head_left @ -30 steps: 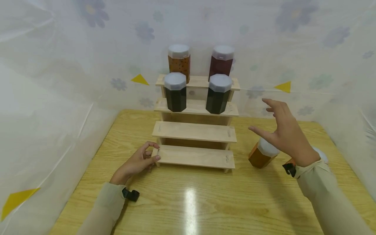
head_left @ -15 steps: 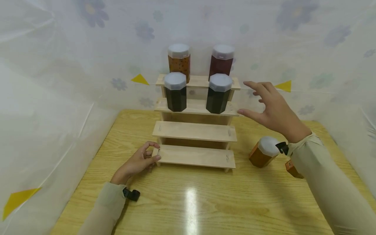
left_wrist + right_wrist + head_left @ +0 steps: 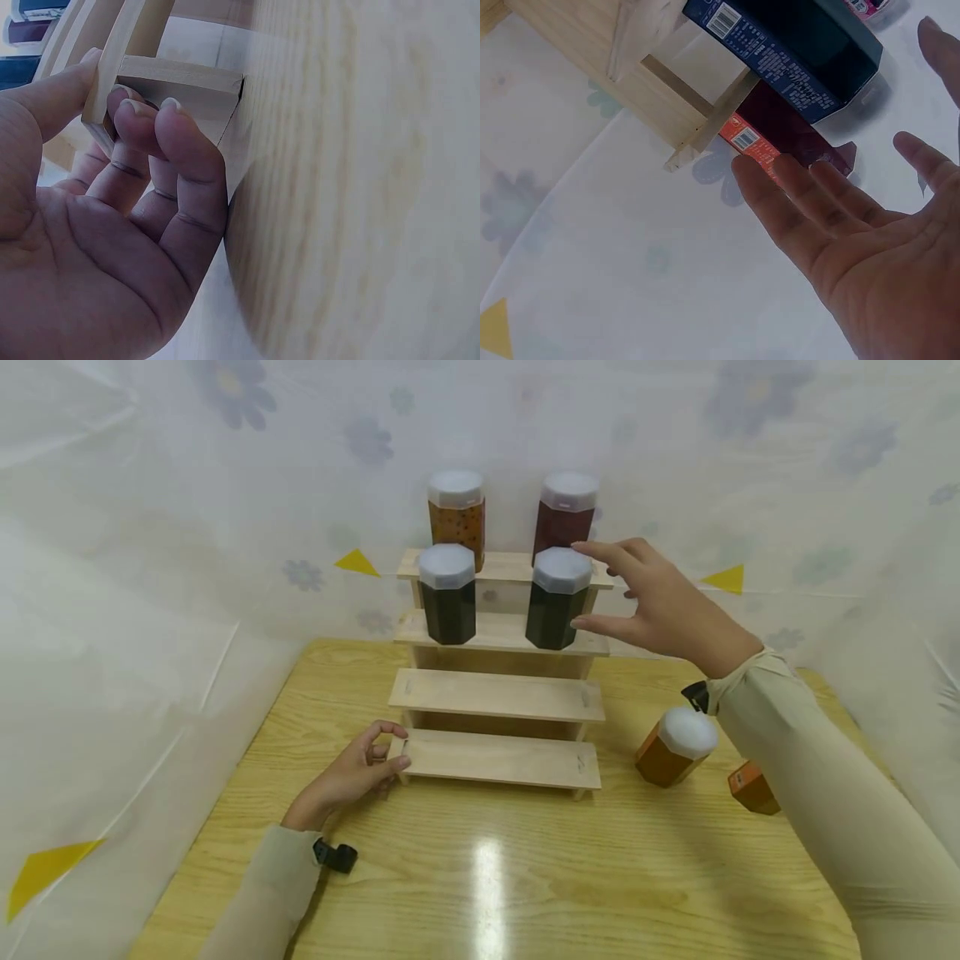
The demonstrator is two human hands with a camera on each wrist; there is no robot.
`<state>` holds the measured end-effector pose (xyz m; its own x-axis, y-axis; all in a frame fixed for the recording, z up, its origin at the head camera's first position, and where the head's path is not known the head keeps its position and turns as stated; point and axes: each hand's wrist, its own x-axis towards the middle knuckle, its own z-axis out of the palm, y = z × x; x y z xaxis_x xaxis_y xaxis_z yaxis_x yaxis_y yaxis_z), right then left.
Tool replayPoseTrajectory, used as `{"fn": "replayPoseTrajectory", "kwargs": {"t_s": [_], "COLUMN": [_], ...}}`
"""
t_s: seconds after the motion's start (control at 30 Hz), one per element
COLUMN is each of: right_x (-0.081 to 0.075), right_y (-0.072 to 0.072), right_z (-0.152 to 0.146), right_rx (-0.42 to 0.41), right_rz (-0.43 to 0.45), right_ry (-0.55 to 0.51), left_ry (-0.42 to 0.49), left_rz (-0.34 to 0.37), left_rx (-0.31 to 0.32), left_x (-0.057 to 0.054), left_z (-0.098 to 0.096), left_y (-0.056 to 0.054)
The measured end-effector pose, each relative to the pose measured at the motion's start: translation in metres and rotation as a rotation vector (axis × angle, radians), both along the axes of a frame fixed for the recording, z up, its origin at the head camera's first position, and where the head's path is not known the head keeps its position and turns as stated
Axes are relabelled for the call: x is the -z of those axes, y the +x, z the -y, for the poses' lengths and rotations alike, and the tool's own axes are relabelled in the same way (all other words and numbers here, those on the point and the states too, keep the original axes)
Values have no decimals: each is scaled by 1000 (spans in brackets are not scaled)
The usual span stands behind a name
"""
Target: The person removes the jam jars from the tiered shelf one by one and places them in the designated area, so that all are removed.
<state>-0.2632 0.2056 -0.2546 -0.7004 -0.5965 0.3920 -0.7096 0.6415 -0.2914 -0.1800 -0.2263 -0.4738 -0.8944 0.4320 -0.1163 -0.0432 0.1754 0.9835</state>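
A stepped wooden rack (image 3: 495,693) with white-lidded eight-sided jars stands at the middle of the table. My left hand (image 3: 356,777) grips the left end of its lowest step; in the left wrist view, the fingers (image 3: 180,142) curl under the board. On the second-highest step, at the right, is a dark jar (image 3: 551,617). My right hand (image 3: 660,602) is spread beside that jar's right side, thumb and index finger extended toward it; contact cannot be made out. Behind it sits a dark red jar (image 3: 561,527), its blue-labelled neighbour (image 3: 780,60) showing in the right wrist view.
A speckled orange jar (image 3: 457,527) stands on the top step, at the left. Below it is another dark jar (image 3: 452,614). Right of the rack, an amber jar (image 3: 663,760) and an orange-labelled jar (image 3: 752,787), partly behind the sleeve, are on the table (image 3: 555,877).
My right hand has moved left and away from me, from above the amber jar to beside the dark jar on the rack. The left hand has stayed in place.
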Motion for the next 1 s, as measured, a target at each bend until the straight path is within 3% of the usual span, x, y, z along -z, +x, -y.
{"fn": "replayPoseTrajectory", "kwargs": {"t_s": [0.77, 1.0], "right_x": [-26, -32], "right_y": [-25, -28], "right_z": [37, 46], "right_rx": [11, 64], "right_rz": [130, 145], "right_ry": [194, 291], "left_ry": [-3, -9], "left_rz": [0, 3], "left_rx": [3, 3], "left_x": [1, 1], "left_z": [1, 0], "left_y": [1, 1]}}
